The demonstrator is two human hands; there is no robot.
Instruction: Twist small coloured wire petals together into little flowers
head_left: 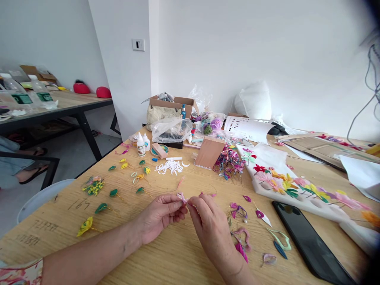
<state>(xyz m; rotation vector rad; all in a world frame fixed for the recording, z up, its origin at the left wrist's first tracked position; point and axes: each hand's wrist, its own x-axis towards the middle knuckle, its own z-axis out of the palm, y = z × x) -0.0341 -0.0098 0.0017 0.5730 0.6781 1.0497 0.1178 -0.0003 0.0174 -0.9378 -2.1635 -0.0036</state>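
Above the middle of the wooden table [133, 213], a small pale pink-and-white thread piece [182, 197] is pinched between both hands. My left hand [162, 215] grips it from the left with thumb and forefinger, the other fingers curled below. From the right, my right hand [210, 225] pinches its other end, which the fingertips partly hide. Just beyond them lies a magenta thread strip [209, 194]. Right of my right hand are a purple-pink thread flower [242, 241], a magenta petal loop [247, 198] and a pale green loop [280, 239].
Yellow and green thread leaves [102, 208] lie on the left. Glue bottles [141, 145], white paper strips [170, 167] and a brown box [209, 152] stand farther back. A foam strip [303, 202] bears colourful flowers, with a black phone [308, 237] in front.
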